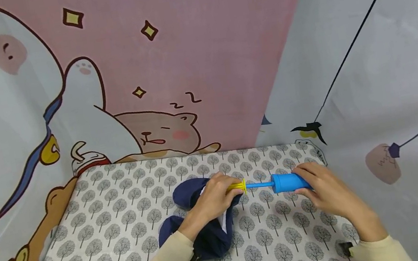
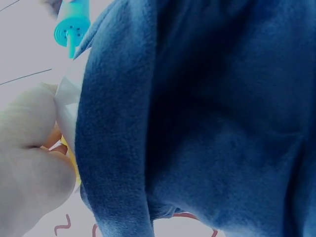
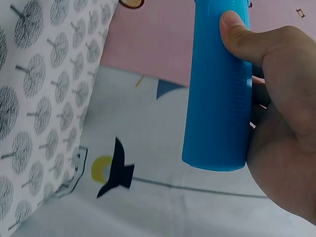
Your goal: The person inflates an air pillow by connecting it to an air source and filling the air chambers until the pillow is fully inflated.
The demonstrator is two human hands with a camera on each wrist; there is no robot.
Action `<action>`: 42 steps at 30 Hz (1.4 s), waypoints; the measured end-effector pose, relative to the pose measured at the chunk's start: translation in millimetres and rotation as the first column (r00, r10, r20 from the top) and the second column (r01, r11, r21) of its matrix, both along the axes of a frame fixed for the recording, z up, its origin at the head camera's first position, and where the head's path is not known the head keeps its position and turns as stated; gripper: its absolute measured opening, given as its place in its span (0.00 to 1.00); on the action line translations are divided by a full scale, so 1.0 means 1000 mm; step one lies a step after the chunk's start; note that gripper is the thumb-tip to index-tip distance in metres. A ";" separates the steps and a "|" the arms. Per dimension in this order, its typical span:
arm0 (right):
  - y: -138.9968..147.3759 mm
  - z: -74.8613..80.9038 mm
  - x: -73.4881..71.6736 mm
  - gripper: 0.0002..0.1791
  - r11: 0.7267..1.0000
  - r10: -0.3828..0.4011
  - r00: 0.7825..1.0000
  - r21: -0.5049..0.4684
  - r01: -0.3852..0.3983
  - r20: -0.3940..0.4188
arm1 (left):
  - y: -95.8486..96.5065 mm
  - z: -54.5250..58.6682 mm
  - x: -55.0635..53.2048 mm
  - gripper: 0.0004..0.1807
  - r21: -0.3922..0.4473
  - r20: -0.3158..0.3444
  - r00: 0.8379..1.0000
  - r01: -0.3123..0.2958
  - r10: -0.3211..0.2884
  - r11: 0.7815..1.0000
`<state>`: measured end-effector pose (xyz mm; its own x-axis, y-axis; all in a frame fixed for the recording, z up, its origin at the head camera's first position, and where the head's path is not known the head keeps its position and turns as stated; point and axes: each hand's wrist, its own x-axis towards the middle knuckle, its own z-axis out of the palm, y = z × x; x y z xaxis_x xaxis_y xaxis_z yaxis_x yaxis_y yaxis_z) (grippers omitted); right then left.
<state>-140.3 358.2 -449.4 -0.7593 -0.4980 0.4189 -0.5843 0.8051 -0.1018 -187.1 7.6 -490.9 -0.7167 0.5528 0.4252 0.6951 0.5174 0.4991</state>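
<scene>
The left grip (image 1: 215, 197) is curled on the yellow handle (image 1: 244, 186) of a blue pump, pinching it between thumb and fingers. The right grip (image 1: 321, 185) is wrapped round the pump's barrel (image 1: 284, 182), thumb laid along it, some fingers hidden behind. The pump lies level between the two grips, a length of thin blue rod (image 1: 259, 184) showing from the left grip across to the barrel. Navy fabric (image 1: 215, 239) sits crumpled under and beside the left grip, with a white piece (image 1: 223, 223) at its edge; whether that grip touches the fabric I cannot tell. Below both grips spreads the tree-print tabletop (image 1: 127, 234); beyond them stands a wall (image 1: 222, 55) with cartoon animals.
</scene>
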 end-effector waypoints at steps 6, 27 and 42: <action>0.018 0.006 0.007 0.35 0.999 -0.042 0.999 -0.012 0.042 0.009 | 0.000 -0.001 0.000 0.12 0.016 0.006 1.000 -0.004 0.003 1.000; -0.028 0.001 0.001 0.32 0.995 0.077 0.989 0.074 -0.068 -0.128 | 0.008 -0.004 0.004 0.11 0.042 -0.003 1.000 0.005 -0.005 0.999; -0.061 -0.003 -0.007 0.32 0.994 0.079 0.993 0.082 -0.072 -0.088 | 0.011 -0.003 0.005 0.11 0.054 0.054 0.998 0.007 -0.010 0.998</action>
<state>-147.0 297.1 -452.0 -0.6785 -0.5865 0.4422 -0.6477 0.7617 0.0165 -182.5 18.8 -494.0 -0.7349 0.5361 0.4153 0.6706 0.4828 0.5633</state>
